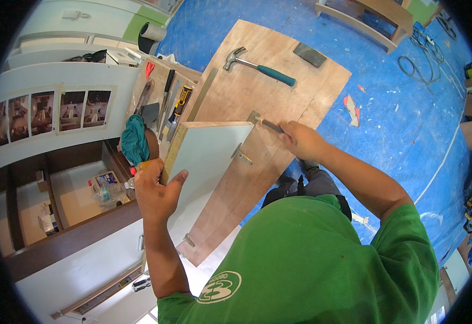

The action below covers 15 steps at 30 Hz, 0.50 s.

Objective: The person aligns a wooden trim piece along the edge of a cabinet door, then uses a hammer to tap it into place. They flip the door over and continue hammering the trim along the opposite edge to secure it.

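Observation:
My left hand [159, 191] grips the left edge of a white-faced panel [206, 148], its thumb spread over the white face. The panel stands tilted over a long plywood board [279, 48], and a metal hinge [241, 155] shows at the panel's right edge. My right hand [303, 141] is closed round a short hand tool [272, 126] with a dark handle. Its tip meets a small metal piece near the panel's upper right corner; I cannot tell the tool's exact kind. A claw hammer [265, 70] with a green grip lies on the board, beyond both hands.
A dark grey block [309, 54] sits on the board's far end. Left of it, a tool tray [160, 81] holds several hand tools beside a teal cloth [134, 139]. A dark-framed shelf [74, 237] holds bottles. Blue sheeting [387, 129] covers the floor; cables [425, 51] lie far right.

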### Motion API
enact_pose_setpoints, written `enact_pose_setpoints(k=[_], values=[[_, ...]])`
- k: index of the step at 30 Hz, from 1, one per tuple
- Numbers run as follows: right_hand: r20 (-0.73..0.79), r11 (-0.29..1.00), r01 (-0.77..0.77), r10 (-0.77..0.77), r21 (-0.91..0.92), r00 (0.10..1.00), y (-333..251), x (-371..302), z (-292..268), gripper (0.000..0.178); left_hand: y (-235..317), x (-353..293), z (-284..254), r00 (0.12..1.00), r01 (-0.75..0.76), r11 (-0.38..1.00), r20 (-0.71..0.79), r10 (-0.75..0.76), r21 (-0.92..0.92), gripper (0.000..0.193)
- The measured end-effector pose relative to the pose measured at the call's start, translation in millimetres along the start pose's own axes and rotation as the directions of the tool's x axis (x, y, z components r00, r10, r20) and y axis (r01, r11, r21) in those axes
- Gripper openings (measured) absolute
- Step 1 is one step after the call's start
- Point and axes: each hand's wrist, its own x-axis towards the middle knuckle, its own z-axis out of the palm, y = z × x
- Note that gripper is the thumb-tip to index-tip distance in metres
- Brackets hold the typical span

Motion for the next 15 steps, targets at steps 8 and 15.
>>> enact_pose_setpoints(k=[8, 15], values=[[0.089, 0.998, -0.066, 0.065, -0.002, 0.994, -5.4, -12.3, 12.2, 0.024, 1.3, -1.7, 2.1, 0.999, 0.028, 1.0, -0.021, -0.028, -0.009, 0.035], [0.134, 0.992, -0.12, 0.125, -0.044, 0.983, -13.4, -2.8, 14.1, 0.028, 4.2, -1.1, 0.5, 1.0, 0.024, 0.999, -0.003, -0.024, 0.03, 0.035]])
